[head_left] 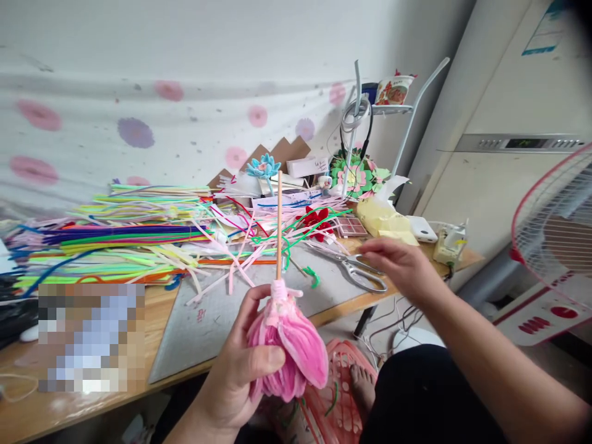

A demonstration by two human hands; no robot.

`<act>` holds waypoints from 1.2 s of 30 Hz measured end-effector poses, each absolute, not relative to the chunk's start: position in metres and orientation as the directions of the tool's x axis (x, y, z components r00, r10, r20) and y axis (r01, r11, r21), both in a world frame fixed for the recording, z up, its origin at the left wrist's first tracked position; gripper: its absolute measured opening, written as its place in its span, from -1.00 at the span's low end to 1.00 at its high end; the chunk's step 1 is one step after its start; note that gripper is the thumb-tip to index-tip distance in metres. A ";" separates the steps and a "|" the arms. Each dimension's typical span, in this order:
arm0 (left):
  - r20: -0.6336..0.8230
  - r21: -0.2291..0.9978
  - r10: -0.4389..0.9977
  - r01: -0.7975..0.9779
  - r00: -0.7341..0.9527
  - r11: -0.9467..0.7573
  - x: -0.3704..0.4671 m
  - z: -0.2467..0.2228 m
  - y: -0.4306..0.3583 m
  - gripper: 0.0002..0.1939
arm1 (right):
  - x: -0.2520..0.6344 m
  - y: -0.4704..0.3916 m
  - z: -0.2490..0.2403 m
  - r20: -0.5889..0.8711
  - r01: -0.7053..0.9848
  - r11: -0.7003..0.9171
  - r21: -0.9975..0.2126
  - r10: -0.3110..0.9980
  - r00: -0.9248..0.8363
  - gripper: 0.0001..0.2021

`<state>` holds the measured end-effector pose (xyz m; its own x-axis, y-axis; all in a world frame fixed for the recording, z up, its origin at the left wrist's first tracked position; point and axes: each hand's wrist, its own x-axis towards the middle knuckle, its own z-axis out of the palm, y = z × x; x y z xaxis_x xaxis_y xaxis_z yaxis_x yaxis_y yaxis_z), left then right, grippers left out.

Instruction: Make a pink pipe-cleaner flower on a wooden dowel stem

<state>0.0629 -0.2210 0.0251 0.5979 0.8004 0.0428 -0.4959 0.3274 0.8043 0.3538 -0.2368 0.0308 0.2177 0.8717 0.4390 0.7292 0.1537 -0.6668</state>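
Observation:
A pink pipe-cleaner flower [289, 351] is in my left hand [245, 364], its petals pointing down. My thumb presses on the petals and my fingers wrap behind the flower. Its wooden stick [279, 228] points straight up, with light pink pipe cleaner wound around the base. My right hand [400, 265] is over the table's right side, fingers stretched toward the scissors [354, 271]. The scissors lie on the grey cutting mat [203, 320], handles toward that hand. Whether the fingertips touch the handles I cannot tell.
Bundles of coloured pipe cleaners [124, 237] cover the table's left and back. A red flower [318, 223] and a blue flower [263, 166] are further back. A fan [555, 228] is on the right. A pink basket [340, 376] sits below the table edge.

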 end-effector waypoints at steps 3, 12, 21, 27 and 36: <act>0.049 0.785 0.760 -0.495 0.648 0.371 0.061 0.027 -0.225 -0.38 | 0.283 -0.243 0.051 0.306 0.184 0.301 -0.936 0.952 0.002 -0.80; 0.063 0.766 0.693 -0.480 0.718 0.428 0.054 0.027 -0.232 -0.37 | 0.235 -0.246 0.052 0.203 -0.348 0.143 -0.926 0.969 -0.143 -0.87; 0.095 0.784 0.713 -0.494 0.694 0.376 0.057 0.027 -0.232 -0.41 | 0.226 -0.246 0.052 0.329 -0.079 0.326 -0.942 0.944 -0.024 -0.75; 0.105 0.815 0.740 -0.484 0.664 0.319 0.058 0.027 -0.235 -0.40 | 0.224 -0.249 0.047 0.694 0.347 0.648 -0.678 0.720 0.010 -0.85; 0.102 0.801 0.731 -0.491 0.675 0.342 0.056 0.029 -0.238 -0.40 | 0.235 -0.251 0.057 0.730 0.335 0.737 -0.586 0.661 -0.177 -0.88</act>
<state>0.0561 -0.2380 0.0291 0.6747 0.7310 0.1018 -0.4911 0.3417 0.8013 0.2352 -0.2515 0.0566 -0.1767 0.6607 0.7296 0.3352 0.7373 -0.5865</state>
